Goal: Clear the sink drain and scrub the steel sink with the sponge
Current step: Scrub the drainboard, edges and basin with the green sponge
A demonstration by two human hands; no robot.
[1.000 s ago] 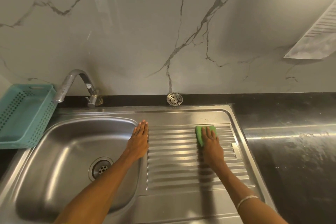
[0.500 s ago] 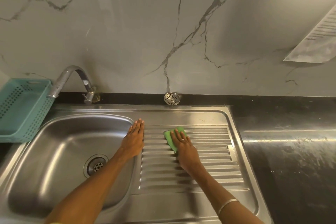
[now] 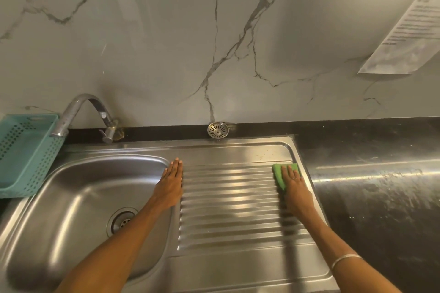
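The right hand [image 3: 294, 188] is laid flat, palm down, on the green sponge [image 3: 281, 173], which is pressed against the ribbed drainboard [image 3: 228, 204] at its far right corner. The fingers [image 3: 289, 170] are held straight and close together over the sponge; nothing is gripped, and green is seen past the fingertips and to their left. A ring is worn on one finger and a thin bangle [image 3: 345, 260] on the forearm. The right arm is stretched forward along the drainboard's right edge.

The left hand [image 3: 171, 183] is spread flat on the steel ridge between basin and drainboard, fingers straight and together, nothing held. Its arm is stretched across the basin [image 3: 71, 209].

The open drain [image 3: 121, 220] is seen in the basin floor, below and left of the left fingertips, partly hidden by the forearm. A round steel strainer [image 3: 217, 129] is stood on the dark ledge beyond both sets of fingertips, between them. The tap [image 3: 81, 112] is curved over the basin's far left. A teal perforated basket [image 3: 23, 154] is placed left of the basin; nothing can be made out inside it. A printed sheet [image 3: 409, 28] is fixed to the marble wall beyond the right fingers.
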